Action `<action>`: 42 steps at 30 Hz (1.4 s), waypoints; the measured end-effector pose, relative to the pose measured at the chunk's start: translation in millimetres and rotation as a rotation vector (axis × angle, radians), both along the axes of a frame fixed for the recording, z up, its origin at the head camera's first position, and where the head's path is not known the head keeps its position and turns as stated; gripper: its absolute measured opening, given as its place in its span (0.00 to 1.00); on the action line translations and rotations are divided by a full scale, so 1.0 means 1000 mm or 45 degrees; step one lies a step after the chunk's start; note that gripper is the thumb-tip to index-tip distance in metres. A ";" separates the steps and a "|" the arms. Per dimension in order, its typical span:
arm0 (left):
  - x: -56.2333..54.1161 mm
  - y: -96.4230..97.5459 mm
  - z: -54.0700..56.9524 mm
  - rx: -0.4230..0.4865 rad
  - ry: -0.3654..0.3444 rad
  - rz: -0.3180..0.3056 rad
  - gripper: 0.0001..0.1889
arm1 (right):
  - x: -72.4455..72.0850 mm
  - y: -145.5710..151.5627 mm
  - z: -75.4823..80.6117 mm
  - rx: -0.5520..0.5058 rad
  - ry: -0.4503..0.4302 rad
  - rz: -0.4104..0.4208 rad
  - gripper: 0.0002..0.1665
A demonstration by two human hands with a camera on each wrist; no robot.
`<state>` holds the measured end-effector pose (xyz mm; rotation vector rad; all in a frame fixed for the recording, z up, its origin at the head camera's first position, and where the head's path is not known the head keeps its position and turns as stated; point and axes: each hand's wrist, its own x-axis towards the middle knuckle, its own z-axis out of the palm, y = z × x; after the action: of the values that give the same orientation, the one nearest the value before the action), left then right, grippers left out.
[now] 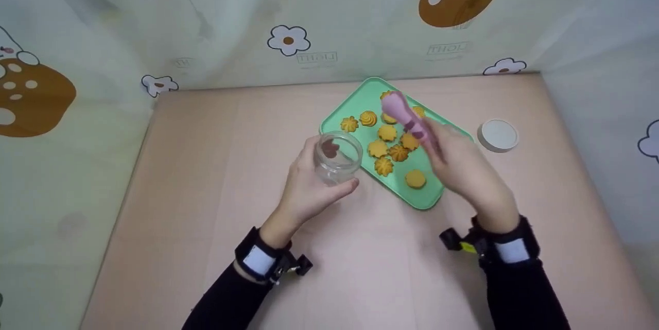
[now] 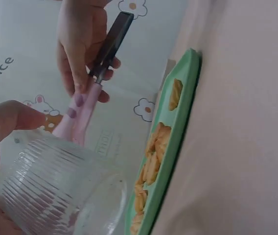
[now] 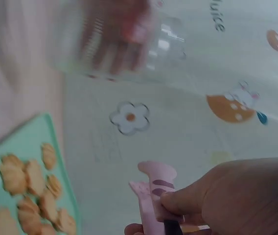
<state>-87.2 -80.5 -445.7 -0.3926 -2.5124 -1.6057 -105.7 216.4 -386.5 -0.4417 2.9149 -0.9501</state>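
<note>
While the left hand (image 1: pixel 309 186) holds a ribbed glass jar (image 1: pixel 339 158) at the centre of the head frame, the right hand (image 1: pixel 463 160), right of centre, grips pink-and-black tongs (image 1: pixel 403 113). Left fingers curl round the jar, mostly hidden behind the glass; thumb stands apart from them on the near side, cannot tell if it presses the glass. Jar mouth faces up toward the head camera; in the left wrist view the jar lies tilted at lower left. Right fingers are curled, pinching the tongs between thumb and fingers where pink meets black, seen at bottom right of the right wrist view; the two pink arms lie close together, tips pointing to upper left in the head frame, across the tray's upper part. Green tray (image 1: pixel 423 200) sits askew on the pale pink table (image 1: pixel 195 175), right of centre, its left edge partly behind the jar. Golden cookies (image 1: pixel 377 149) cluster on it, some swirled or ridged, one round cookie (image 1: pixel 415 179) apart near the lower corner. White round lid (image 1: pixel 498 135) lies just right of the tray. Printed sheet (image 1: pixel 221 36) with flowers hangs across the top of the frame. Both wrists wear black straps (image 1: pixel 252 255) below dark sleeves (image 1: pixel 226 299).
</note>
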 end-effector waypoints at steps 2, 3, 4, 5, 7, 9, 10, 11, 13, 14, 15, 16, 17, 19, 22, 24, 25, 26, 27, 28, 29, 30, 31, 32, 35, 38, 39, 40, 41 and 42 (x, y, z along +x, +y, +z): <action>-0.001 0.002 -0.009 0.000 -0.098 -0.049 0.48 | 0.000 0.010 0.005 0.011 0.016 -0.023 0.31; -0.001 0.004 -0.015 0.005 -0.134 -0.073 0.48 | 0.000 0.014 0.007 0.019 0.027 -0.024 0.31; -0.001 0.005 -0.021 0.014 -0.155 -0.094 0.48 | 0.000 0.018 0.009 0.026 0.036 -0.022 0.31; 0.000 0.006 -0.027 0.027 -0.165 -0.111 0.48 | 0.000 0.021 0.009 0.034 0.046 -0.015 0.31; 0.002 0.007 -0.039 0.070 -0.139 -0.153 0.48 | 0.001 0.025 0.009 0.041 0.073 0.008 0.31; 0.003 0.007 -0.050 0.109 -0.074 -0.200 0.48 | 0.001 0.027 0.010 0.041 0.080 0.025 0.31; 0.003 0.007 -0.054 0.124 -0.039 -0.222 0.48 | 0.001 0.028 0.010 0.042 0.076 0.030 0.31; 0.003 0.008 -0.057 0.138 -0.011 -0.243 0.48 | 0.000 0.028 0.010 0.042 0.068 0.032 0.31; 0.002 0.007 -0.062 0.169 0.019 -0.291 0.48 | 0.000 0.029 0.012 0.047 0.039 0.030 0.32; 0.002 0.007 -0.064 0.181 0.017 -0.311 0.48 | 0.000 0.030 0.012 0.050 0.019 0.029 0.32; 0.002 0.006 -0.065 0.194 0.007 -0.330 0.48 | 0.000 0.030 0.013 0.058 -0.002 0.028 0.32; 0.002 0.006 -0.066 0.209 -0.008 -0.348 0.48 | 0.000 0.031 0.013 0.065 -0.015 0.028 0.32; 0.002 0.005 -0.068 0.226 -0.028 -0.365 0.48 | 0.000 0.032 0.014 0.070 -0.030 0.027 0.32; 0.001 0.005 -0.070 0.265 -0.066 -0.392 0.49 | 0.000 0.035 0.014 0.081 -0.035 0.027 0.31; -0.001 0.005 -0.073 0.323 -0.098 -0.411 0.49 | -0.001 0.039 0.014 0.082 -0.005 0.021 0.30; -0.002 0.006 -0.075 0.354 -0.100 -0.416 0.49 | -0.002 0.040 0.012 0.082 0.013 0.018 0.30; -0.002 0.006 -0.076 0.354 -0.097 -0.416 0.50 | -0.002 0.041 0.011 0.086 0.015 0.017 0.30; -0.002 0.007 -0.077 0.363 -0.094 -0.418 0.50 | -0.002 0.041 0.010 0.090 0.004 0.018 0.30; -0.001 0.007 -0.078 0.371 -0.092 -0.417 0.50 | -0.001 0.041 0.008 0.097 -0.010 0.019 0.30; -0.002 0.007 -0.078 0.365 -0.082 -0.403 0.51 | -0.004 0.040 0.008 0.107 -0.024 0.022 0.31; -0.004 0.007 -0.077 0.359 -0.072 -0.389 0.51 | -0.006 0.039 0.007 0.119 -0.037 0.026 0.31; -0.005 0.006 -0.077 0.355 -0.058 -0.374 0.51 | -0.008 0.037 0.007 0.129 -0.051 0.027 0.31; -0.005 0.007 -0.078 0.358 -0.056 -0.360 0.51 | -0.008 0.037 0.006 0.141 -0.063 0.029 0.31; -0.005 0.008 -0.078 0.364 -0.054 -0.346 0.51 | -0.008 0.036 0.004 0.149 -0.074 0.030 0.31; -0.005 0.009 -0.079 0.372 -0.051 -0.320 0.51 | -0.009 0.034 0.002 0.177 -0.100 0.034 0.31; -0.005 0.010 -0.080 0.377 -0.062 -0.316 0.51 | -0.011 0.032 0.001 0.189 -0.110 0.051 0.32; -0.006 0.010 -0.080 0.377 -0.062 -0.315 0.51 | -0.012 0.032 0.000 0.192 -0.111 0.055 0.32; -0.006 0.009 -0.080 0.378 -0.064 -0.313 0.51 | -0.014 0.031 0.000 0.191 -0.107 0.055 0.32; -0.007 0.009 -0.081 0.380 -0.063 -0.310 0.50 | -0.015 0.031 -0.001 0.190 -0.103 0.051 0.32; -0.007 0.009 -0.081 0.385 -0.063 -0.308 0.50 | -0.017 0.032 -0.003 0.188 -0.095 0.045 0.32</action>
<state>-94.3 -71.8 -526.6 -0.6434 -2.2721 -2.0694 -122.8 247.9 -389.5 -0.4374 2.8735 -0.7245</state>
